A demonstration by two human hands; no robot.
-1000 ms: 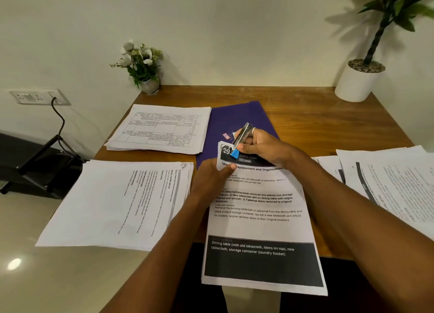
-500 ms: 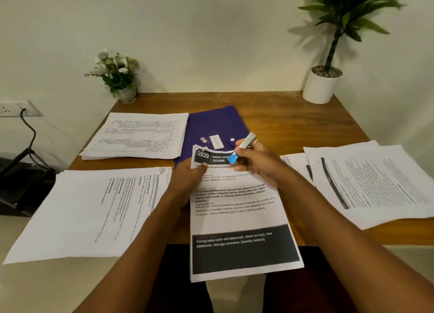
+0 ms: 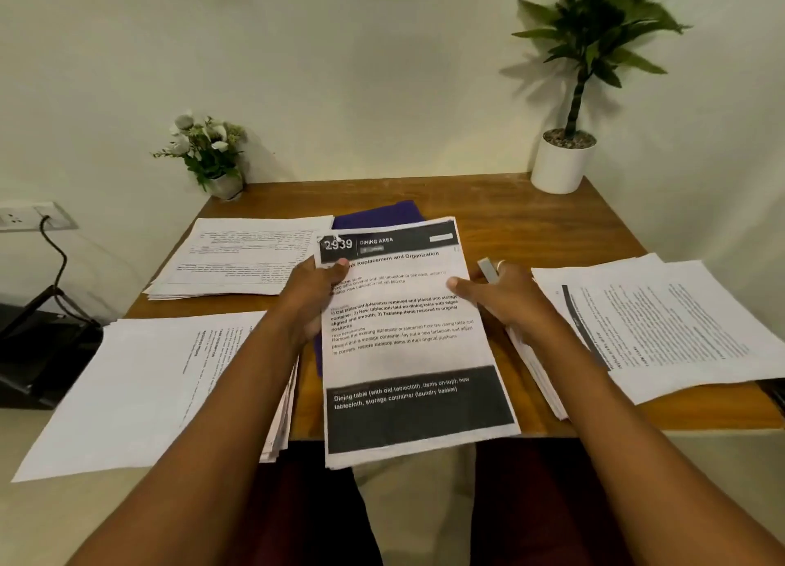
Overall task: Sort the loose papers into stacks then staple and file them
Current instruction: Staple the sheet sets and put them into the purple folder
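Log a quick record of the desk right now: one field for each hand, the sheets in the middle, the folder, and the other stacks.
left hand: grips the printed set near its top left, thumb on top
right hand: holds the stapler, thumb on the set's right edge
printed set: header 2939 Dining Area, overhangs the near edge of the table
purple folder: on the table, partly under the set
other stacks: far left stack, near left stack, right stack
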